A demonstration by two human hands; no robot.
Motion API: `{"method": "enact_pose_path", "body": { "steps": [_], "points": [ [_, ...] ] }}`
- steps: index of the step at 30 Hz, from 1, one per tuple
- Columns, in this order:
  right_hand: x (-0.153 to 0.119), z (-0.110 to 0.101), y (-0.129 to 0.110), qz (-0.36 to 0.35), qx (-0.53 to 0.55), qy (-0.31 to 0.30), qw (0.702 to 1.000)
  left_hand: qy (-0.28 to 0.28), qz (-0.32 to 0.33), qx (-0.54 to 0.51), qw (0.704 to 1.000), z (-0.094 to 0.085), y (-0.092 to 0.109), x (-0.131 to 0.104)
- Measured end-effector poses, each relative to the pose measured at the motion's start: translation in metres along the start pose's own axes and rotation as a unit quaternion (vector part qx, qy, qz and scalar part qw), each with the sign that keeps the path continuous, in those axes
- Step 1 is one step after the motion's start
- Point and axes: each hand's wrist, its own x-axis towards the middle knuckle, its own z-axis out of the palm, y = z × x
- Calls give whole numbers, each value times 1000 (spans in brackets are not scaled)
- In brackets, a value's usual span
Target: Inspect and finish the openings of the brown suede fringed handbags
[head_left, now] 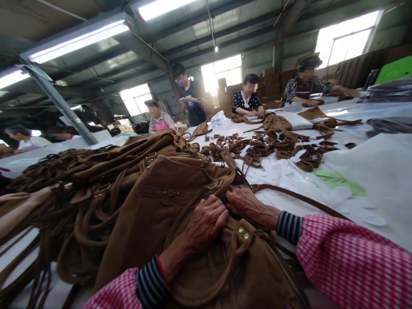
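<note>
On brown bags (144,214), one left hand (207,221), one right hand (244,204)

The large brown handbag (128,227) showed matt, suede-like material; its small round studs (243,233) were glossy, brass-coloured metal. The pink-and-white checked sleeve (350,253) was matt cloth.

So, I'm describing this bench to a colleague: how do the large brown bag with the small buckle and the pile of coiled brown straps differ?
The large brown bag is one broad piece with a buckle; the coiled brown straps are many narrow loops. The bag slopes up close to the wearer, while the straps lie low, farther off. White wrapping shows among the straps, none on the bag's buckled face. Both are brown.
</note>
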Motion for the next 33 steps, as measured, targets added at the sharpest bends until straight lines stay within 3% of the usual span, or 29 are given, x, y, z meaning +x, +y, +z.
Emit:
{"method": "enact_pose_path", "body": {
  "steps": [10, 16, 22, 27, 30, 33],
  "points": [
    [0, -1, 2, -5, -73, -9, 997, 40, 58, 73, 995, -5, -2, -2],
    [-12, -10, 11, -26, -55, 7, 998, 29, 36, 82, 996, -5, -1, 1],
    [-48, -12, 18, -180, 117, 32, 976, -5, -16, 47, 999, -11, 1, 10],
    [-54, -3, 15, -113, 121, 61, 984, -43, 23, 105, 993, -12, 5, 27],
    [-49, -4, 11, -96, 53, 61, 992, -20, 55, 135, 989, -9, 3, 29],
    [-47, -9, 9, -125, 20, 83, 989, 18, 85, 138, 987, -6, -6, 25]
  ]
}}
